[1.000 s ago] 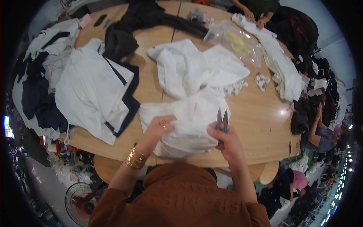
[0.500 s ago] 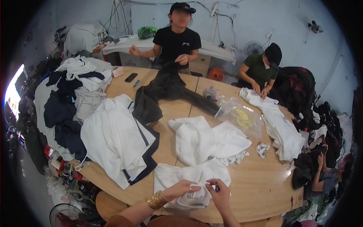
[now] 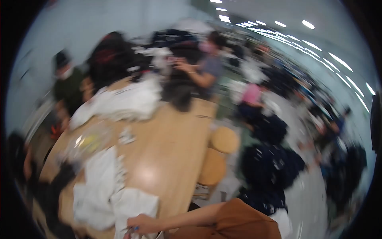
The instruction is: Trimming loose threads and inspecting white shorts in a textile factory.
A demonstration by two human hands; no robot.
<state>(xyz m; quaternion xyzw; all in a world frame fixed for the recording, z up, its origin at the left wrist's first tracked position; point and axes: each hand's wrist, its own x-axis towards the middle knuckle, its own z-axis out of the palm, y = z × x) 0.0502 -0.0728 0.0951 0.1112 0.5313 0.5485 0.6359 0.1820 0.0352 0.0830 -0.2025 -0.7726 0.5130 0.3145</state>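
Note:
At the lower edge my right hand [image 3: 143,224], smeared by motion, is closed round a small blue-handled tool [image 3: 136,228]; its exact kind is too blurred to tell. The hand is over a white garment [image 3: 137,203] on the near part of the table. A blurred patch of skin beside it at the picture's bottom may be my left hand, but its fingers cannot be made out. Just beyond lies another white garment [image 3: 93,191] with a ruffled edge.
The wooden table [image 3: 167,147] bears a clear plastic bag [image 3: 89,139] with something yellow, a white scrap [image 3: 126,136] and a long white garment [image 3: 119,101]. Two people work beyond it. Round stools [image 3: 225,140] and dark cloth piles [image 3: 274,167] stand right of the table.
The view has swung to the right, now blurred, bringing in the stools, cloth piles and ceiling lights. My left hand, earlier plain beside the right, is now mostly out of view.

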